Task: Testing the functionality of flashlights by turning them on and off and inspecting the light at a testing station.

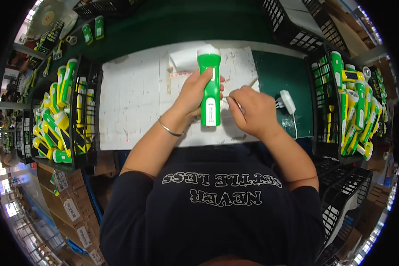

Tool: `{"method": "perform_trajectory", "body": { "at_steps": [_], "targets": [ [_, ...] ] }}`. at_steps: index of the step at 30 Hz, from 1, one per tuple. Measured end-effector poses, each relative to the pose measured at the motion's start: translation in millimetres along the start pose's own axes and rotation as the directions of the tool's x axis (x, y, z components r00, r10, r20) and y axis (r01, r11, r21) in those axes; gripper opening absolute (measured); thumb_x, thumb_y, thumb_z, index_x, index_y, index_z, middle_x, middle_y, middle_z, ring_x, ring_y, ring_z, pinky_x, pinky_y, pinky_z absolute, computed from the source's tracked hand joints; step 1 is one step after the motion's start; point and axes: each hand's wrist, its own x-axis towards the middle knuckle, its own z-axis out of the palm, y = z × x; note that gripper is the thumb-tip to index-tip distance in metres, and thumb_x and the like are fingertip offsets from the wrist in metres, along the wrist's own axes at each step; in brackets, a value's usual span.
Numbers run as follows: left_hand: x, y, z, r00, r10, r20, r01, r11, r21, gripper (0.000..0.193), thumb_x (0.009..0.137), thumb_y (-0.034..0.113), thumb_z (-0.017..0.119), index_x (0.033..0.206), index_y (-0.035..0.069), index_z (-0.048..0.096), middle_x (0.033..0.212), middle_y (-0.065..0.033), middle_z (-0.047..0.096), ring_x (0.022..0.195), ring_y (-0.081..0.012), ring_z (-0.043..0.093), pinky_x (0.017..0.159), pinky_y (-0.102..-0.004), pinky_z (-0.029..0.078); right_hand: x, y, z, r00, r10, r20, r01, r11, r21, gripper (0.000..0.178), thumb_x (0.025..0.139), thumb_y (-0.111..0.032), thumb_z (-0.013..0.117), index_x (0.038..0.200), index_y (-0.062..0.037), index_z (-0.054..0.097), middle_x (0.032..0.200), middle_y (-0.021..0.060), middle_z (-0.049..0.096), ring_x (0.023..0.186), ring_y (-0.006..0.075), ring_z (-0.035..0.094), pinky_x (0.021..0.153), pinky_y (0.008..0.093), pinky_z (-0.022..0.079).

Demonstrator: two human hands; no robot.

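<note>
My left hand [194,92] is wrapped round a green flashlight [211,88] with a white head, held upright in the picture over the white board, its thumb lying across the front. A white label runs along the lower part of the handle. Close beside the flashlight's right side, my right hand [254,110] is closed in a pinch. A thin, pale tip [226,97] pokes out from its fingers toward the flashlight; the rest is hidden by the hand. Whether the tip touches the flashlight I cannot tell. A white plug-in charger [287,102] with a cable lies right of this hand.
Black crates full of green and yellow flashlights stand at left [85,146] and right [322,80]. The worn white board [133,111] lies on a green tabletop [173,26]. Two green flashlights [93,30] lie at the far left. Another black crate [288,24] sits far right.
</note>
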Motion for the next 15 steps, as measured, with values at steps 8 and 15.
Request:
{"method": "perform_trajectory", "body": {
  "at_steps": [8,15],
  "targets": [
    [-8,-8,2,0.988,0.153,-0.001,-0.149,0.968,0.203,0.036,0.096,0.035,0.041,0.112,0.004,0.048,0.093,-0.0096,0.059,0.077,-0.0162,0.058,0.069,-0.0288,0.049,-3,-11,14,0.975,-0.204,0.092,0.206,0.978,-0.017,0.012,0.069,-0.017,0.064,0.068,-0.0126,0.053,0.063,0.0028,0.048,0.048,0.0214,0.051,0.043,0.0336,0.040],
    [8,4,-21,0.992,0.106,-0.075,-0.114,0.987,-0.116,0.045,0.094,0.043,0.039,0.111,0.002,0.048,0.090,-0.0131,0.058,0.072,-0.0184,0.058,0.061,-0.0313,0.050,-23,-33,10,0.903,-0.357,0.241,0.281,0.912,0.298,0.029,0.070,-0.028,0.071,0.061,-0.0131,0.047,0.057,0.0044,0.045,0.046,0.0226,0.048,0.043,0.0336,0.038]
  ]
}}
